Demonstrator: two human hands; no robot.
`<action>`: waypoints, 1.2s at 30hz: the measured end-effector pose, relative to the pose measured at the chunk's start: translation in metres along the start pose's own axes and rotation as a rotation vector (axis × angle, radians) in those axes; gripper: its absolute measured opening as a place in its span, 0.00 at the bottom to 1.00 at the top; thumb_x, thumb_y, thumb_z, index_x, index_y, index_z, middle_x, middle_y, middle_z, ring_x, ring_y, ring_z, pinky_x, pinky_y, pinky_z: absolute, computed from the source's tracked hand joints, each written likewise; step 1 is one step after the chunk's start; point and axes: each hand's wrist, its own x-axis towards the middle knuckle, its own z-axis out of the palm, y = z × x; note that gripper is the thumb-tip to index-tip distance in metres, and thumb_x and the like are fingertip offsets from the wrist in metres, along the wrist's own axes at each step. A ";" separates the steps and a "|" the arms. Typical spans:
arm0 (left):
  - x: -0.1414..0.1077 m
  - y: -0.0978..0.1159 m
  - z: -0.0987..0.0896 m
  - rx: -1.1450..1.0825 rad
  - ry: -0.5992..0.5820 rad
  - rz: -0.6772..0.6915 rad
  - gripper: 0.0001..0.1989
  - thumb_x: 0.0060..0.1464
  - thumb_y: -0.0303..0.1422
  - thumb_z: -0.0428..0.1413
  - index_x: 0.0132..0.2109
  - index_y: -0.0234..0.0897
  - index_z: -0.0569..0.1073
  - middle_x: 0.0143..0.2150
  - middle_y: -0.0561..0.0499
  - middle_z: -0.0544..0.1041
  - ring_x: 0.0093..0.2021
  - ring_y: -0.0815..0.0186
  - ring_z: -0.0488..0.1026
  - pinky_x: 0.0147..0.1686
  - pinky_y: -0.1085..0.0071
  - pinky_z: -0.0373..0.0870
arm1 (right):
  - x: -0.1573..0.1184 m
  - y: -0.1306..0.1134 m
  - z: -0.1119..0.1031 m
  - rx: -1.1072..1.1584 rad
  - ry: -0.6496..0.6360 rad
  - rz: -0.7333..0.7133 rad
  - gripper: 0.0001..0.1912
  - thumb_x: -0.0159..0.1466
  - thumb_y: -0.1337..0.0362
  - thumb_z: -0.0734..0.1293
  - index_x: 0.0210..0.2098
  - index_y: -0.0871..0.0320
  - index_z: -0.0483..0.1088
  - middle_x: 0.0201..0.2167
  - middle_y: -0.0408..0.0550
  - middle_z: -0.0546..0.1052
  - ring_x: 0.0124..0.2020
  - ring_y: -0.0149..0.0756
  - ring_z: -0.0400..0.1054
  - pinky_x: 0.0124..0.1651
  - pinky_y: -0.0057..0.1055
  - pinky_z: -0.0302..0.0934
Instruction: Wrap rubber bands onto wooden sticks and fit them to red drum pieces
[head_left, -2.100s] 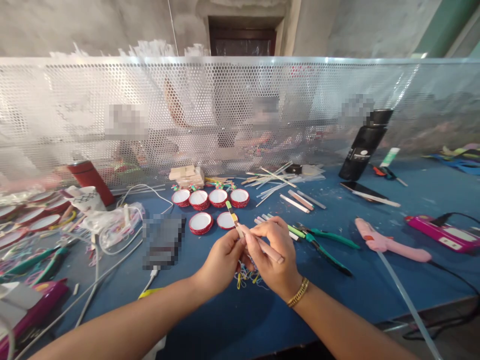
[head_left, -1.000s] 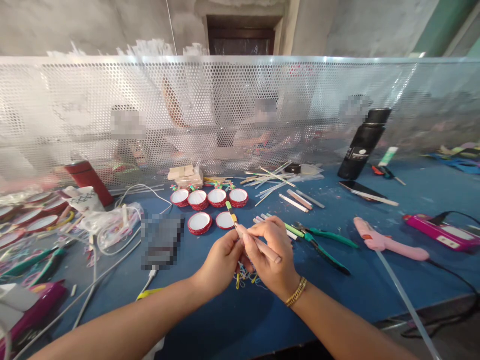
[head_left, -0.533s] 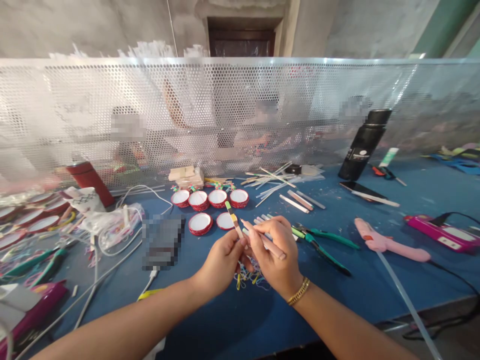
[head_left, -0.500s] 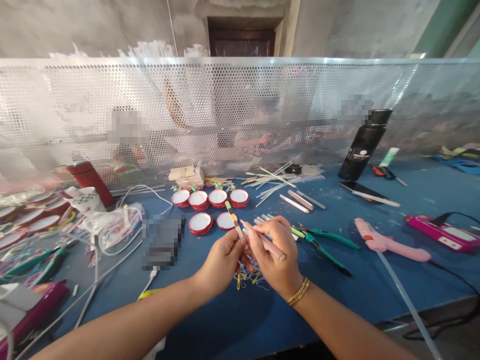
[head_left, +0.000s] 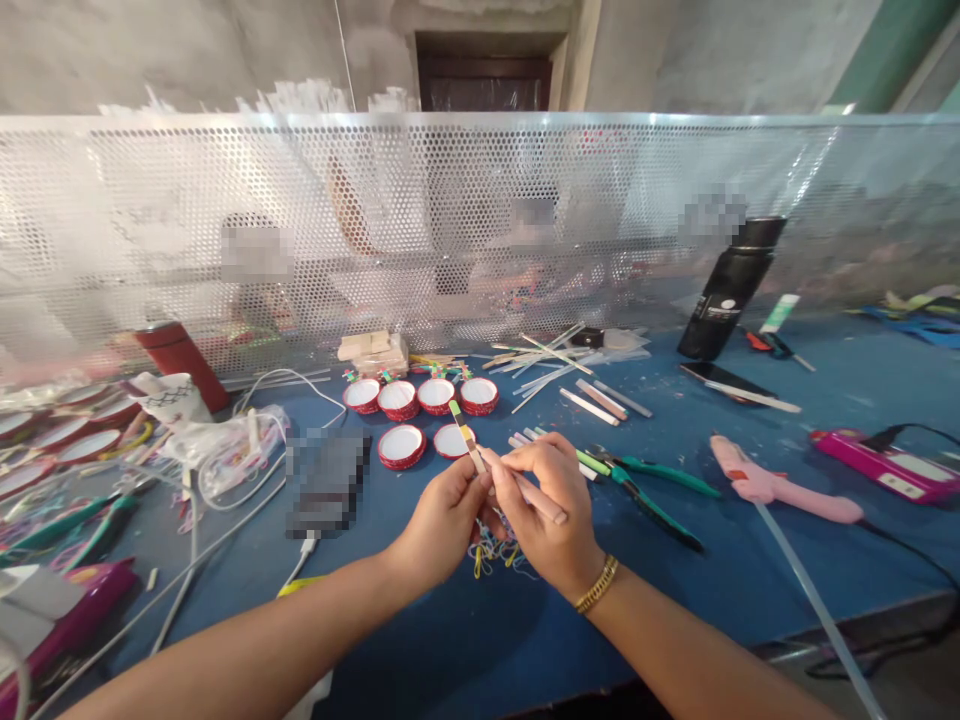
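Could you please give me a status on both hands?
Left hand: grip on colour-banded stick. Right hand: grip on pale pink marker, tip by stick. Tangled coloured strings beneath.

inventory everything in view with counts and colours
held stick: one, multicoloured, centre
held marker: one, pale pink, centre
dishes: many, red-rimmed, centre and left
loose sticks: many, pale, back centre
pliers: two, green-handled, left and right
glue gun: one, pink, right
bottles: two, red left, black right
cup: one, white, left
cables: several, white, left
flat devices: two, dark, left and right
perforated screen: one, silver, back
table: one, blue, beneath
left hand: one, centre
right hand: one, centre
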 end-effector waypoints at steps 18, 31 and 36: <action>0.000 0.000 0.000 -0.026 0.024 0.006 0.20 0.60 0.51 0.55 0.35 0.38 0.69 0.23 0.56 0.71 0.20 0.70 0.68 0.19 0.75 0.59 | -0.002 0.000 0.000 0.025 -0.012 -0.007 0.03 0.68 0.68 0.66 0.38 0.53 0.69 0.29 0.42 0.78 0.32 0.36 0.73 0.49 0.43 0.63; 0.000 0.004 0.001 -0.024 0.031 -0.003 0.20 0.61 0.51 0.55 0.35 0.37 0.69 0.22 0.56 0.71 0.20 0.69 0.68 0.19 0.75 0.59 | -0.001 0.000 0.000 0.016 -0.006 0.000 0.04 0.68 0.69 0.67 0.37 0.54 0.70 0.29 0.42 0.77 0.31 0.35 0.71 0.47 0.42 0.63; -0.002 0.006 0.001 -0.026 0.046 -0.012 0.18 0.60 0.49 0.56 0.34 0.38 0.69 0.23 0.56 0.71 0.20 0.70 0.68 0.19 0.75 0.59 | -0.003 -0.001 0.001 0.015 -0.030 -0.009 0.03 0.68 0.68 0.66 0.38 0.53 0.69 0.29 0.42 0.77 0.32 0.35 0.72 0.51 0.43 0.63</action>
